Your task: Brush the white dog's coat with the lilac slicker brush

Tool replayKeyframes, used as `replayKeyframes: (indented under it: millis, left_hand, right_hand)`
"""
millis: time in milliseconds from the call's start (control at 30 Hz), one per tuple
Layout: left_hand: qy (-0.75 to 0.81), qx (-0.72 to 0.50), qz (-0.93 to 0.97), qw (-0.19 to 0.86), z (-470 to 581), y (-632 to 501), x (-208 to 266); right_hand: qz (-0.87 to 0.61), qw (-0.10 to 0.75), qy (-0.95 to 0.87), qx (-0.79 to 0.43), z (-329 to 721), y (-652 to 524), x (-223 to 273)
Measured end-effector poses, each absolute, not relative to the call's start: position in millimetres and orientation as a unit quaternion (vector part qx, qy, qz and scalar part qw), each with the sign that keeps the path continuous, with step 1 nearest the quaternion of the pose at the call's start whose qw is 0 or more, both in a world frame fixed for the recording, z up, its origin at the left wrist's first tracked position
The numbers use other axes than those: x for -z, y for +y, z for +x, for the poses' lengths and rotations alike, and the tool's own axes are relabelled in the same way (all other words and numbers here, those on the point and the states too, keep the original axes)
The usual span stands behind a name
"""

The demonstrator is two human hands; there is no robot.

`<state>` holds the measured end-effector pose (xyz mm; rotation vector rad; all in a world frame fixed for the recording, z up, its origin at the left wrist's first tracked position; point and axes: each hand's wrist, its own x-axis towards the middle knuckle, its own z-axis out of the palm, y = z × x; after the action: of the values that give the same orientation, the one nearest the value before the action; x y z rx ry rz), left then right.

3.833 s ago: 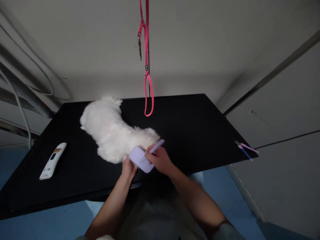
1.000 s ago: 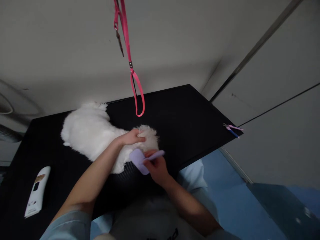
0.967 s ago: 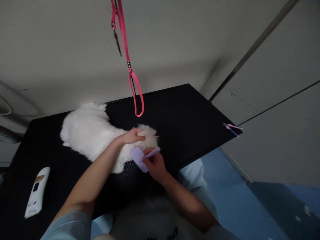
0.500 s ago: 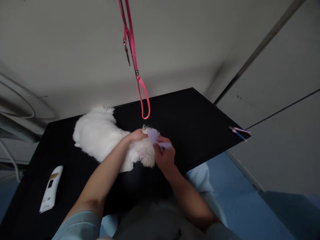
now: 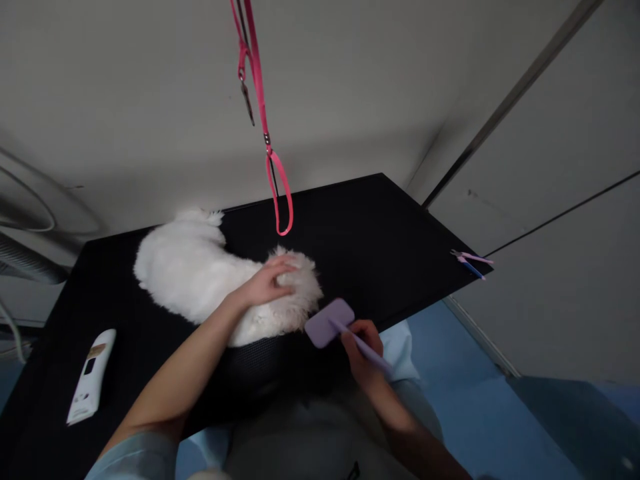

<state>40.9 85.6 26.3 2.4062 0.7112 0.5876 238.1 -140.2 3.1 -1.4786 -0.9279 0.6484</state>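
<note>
A white fluffy dog [image 5: 185, 267] lies on the black grooming table, its head towards the middle. My left hand [image 5: 267, 281] rests on top of its head with the fingers spread in the fur, not closed round anything. In my right hand [image 5: 365, 350] is a lilac slicker brush [image 5: 329, 323], gripped by the handle. The back of the brush's flat head faces up, so its pins are hidden. It is just to the right of the dog's head, near the table's front edge.
White clippers [image 5: 93, 377] lie on the left of the black table [image 5: 360, 227]. Pink-and-blue nail clippers [image 5: 471, 263] are at the right corner. A pink grooming loop [image 5: 284, 200] hangs above the table, beyond the dog's head. A grey hose [image 5: 33, 259] runs at far left.
The brush has come away from the dog's head, down and to the right with my right hand. My left hand has shifted onto the top of the head, its fingers now spread.
</note>
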Motion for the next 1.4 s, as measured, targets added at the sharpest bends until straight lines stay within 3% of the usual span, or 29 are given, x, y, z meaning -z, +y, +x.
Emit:
replayKeyframes:
  millis: [167, 333, 433, 567, 700, 800, 900, 967, 1133, 1333, 1400]
  left_hand:
    - [0.279, -0.084, 0.944, 0.152, 47, 65, -24]
    - [0.295, -0.076, 0.933, 0.191, 65, 85, -20]
    - [0.306, -0.093, 0.918, 0.234, 65, 92, -20]
    - [0.300, -0.109, 0.901, 0.294, 59, 93, -23]
    - [0.287, -0.108, 0.890, 0.339, 56, 94, -26]
    - [0.288, -0.107, 0.893, 0.327, 55, 95, -25]
    - [0.294, -0.099, 0.899, 0.308, 57, 96, -23]
    - [0.301, -0.095, 0.896, 0.312, 58, 98, -22]
    - [0.324, -0.093, 0.886, 0.320, 60, 99, -21]
    - [0.346, -0.076, 0.882, 0.311, 61, 99, -17]
    - [0.369, -0.080, 0.871, 0.313, 62, 100, -16]
  right_hand:
    - [-0.483, 0.434, -0.329, -0.686, 224, -198, -4]
    - [-0.324, 0.337, -0.361, -0.807, 206, -195, -11]
    - [-0.291, 0.230, -0.385, -0.845, 194, -194, -7]
    - [-0.355, 0.220, -0.487, -0.767, 171, -187, -9]
    - [-0.504, 0.243, -0.670, -0.488, 161, -146, -25]
    - [-0.613, 0.134, -0.711, -0.318, 161, -126, -30]
    - [-0.566, 0.017, -0.755, -0.331, 160, -128, -27]
    - [-0.539, 0.037, -0.772, -0.335, 158, -131, -25]
    - [-0.626, 0.166, -0.689, -0.324, 157, -124, -13]
    - [-0.561, 0.380, -0.610, -0.411, 154, -125, 4]
    - [-0.572, 0.395, -0.599, -0.398, 152, -125, 7]
